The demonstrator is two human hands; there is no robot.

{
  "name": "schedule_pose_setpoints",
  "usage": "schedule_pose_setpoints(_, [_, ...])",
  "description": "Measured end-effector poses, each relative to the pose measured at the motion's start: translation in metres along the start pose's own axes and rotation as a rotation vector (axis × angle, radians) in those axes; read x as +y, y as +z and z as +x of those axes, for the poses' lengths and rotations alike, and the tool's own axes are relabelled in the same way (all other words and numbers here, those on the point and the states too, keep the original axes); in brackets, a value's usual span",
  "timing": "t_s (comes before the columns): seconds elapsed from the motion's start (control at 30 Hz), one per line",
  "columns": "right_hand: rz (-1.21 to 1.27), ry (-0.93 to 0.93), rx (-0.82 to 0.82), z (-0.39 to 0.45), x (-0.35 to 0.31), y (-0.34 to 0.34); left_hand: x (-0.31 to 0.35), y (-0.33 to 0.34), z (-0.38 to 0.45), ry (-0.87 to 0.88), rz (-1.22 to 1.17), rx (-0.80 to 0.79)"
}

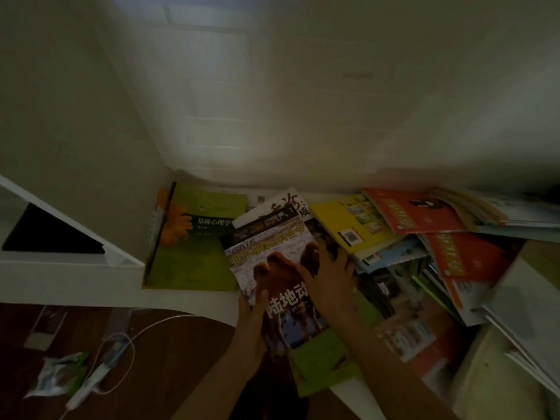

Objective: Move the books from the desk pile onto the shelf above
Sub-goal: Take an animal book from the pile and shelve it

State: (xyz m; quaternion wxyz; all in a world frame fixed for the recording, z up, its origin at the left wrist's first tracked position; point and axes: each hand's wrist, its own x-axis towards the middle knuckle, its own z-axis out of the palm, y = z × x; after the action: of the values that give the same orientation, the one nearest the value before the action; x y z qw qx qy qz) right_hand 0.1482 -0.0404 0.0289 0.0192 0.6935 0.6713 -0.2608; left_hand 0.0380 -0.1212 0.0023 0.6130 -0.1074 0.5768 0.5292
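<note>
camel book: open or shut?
Shut. The camel book shows its whole front cover, no pages; left hand grips its edge, right hand rests on top.

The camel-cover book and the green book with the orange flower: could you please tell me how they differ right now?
The camel-cover book is gripped at its near edge by the left hand while the right hand lies flat on it; the green flower book is untouched. The camel-cover book rests on other books and overhangs the desk edge; the green flower book lies nearer the wall corner. Both lie cover up.

Left hand (253,310) gripping with thumb on top, right hand (328,275) flat, fingers spread.
</note>
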Motion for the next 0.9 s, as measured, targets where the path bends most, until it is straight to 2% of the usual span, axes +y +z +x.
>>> schedule_pose_setpoints(0.07, [0.022,0.056,-0.026,-0.014,0.01,0.003,-0.009,-0.003,-0.004,-0.062,0.015,-0.024])
schedule_pose_setpoints(0.13, [0.044,0.091,-0.041,-0.026,0.018,0.005,-0.014,-0.007,-0.011,-0.049,0.021,-0.026])
schedule_pose_setpoints(0.23, [0.092,0.154,-0.005,-0.042,0.027,0.004,-0.022,-0.015,-0.016,-0.029,0.116,-0.07])
schedule_pose_setpoints(0.33, [0.015,0.239,-0.039,-0.055,0.04,0.005,-0.028,-0.018,-0.025,-0.056,0.281,-0.083])
schedule_pose_setpoints(0.4, [0.196,0.285,-0.124,-0.059,0.05,0.006,-0.032,-0.024,-0.022,-0.036,0.358,-0.034])
schedule_pose_setpoints(0.5, [0.682,0.345,-0.264,-0.058,0.059,0.001,-0.023,-0.029,-0.029,-0.013,0.324,-0.055])
schedule_pose_setpoints(0.57, [0.887,0.405,-0.36,-0.059,0.063,-0.004,-0.017,-0.032,-0.034,0.031,0.333,-0.09])
schedule_pose_setpoints(0.73, [1.065,0.09,-0.263,-0.06,0.063,-0.028,0.011,-0.014,-0.044,0.245,0.41,-0.227])
schedule_pose_setpoints(0.9, [1.134,-0.133,-0.078,-0.046,0.061,-0.073,0.061,0.03,-0.054,0.522,0.614,-0.488])
